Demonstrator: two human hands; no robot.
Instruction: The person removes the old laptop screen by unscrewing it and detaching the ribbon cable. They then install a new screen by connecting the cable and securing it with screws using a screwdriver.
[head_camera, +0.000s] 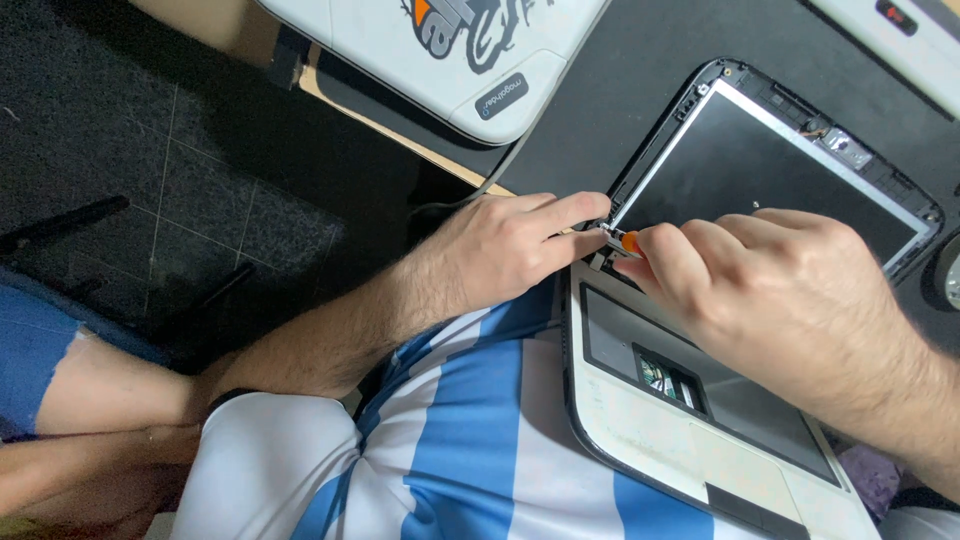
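Leftmost, a dark tiled floor (200, 190) fills the far-left field, with a person's bare knee and blue shorts at the near-left edge. Right of it, the left hand (500, 250) reaches rightward across a blue-and-white striped shirt (470, 430); its fingers (570, 212) are drawn together and press on the hinge corner (608, 240) of an opened laptop (650, 420), whose white base with the keyboard removed rests on the person's lap. The screen panel (760, 170), bezel off, lies far-right on a dark surface (620, 70). The right hand (760, 290) comes in from the near right; its fingers (665, 250) are clamped on a small tool with an orange handle (630, 241), the tip pointing left into the hinge corner. The tool's long axis runs roughly left to right, between the two hands, which nearly touch. The hinge corner lies directly under the fingertips of both hands; the left hand is marginally nearer. A white laptop lid with a graphic sticker (450, 50) lies at the far centre, well apart.
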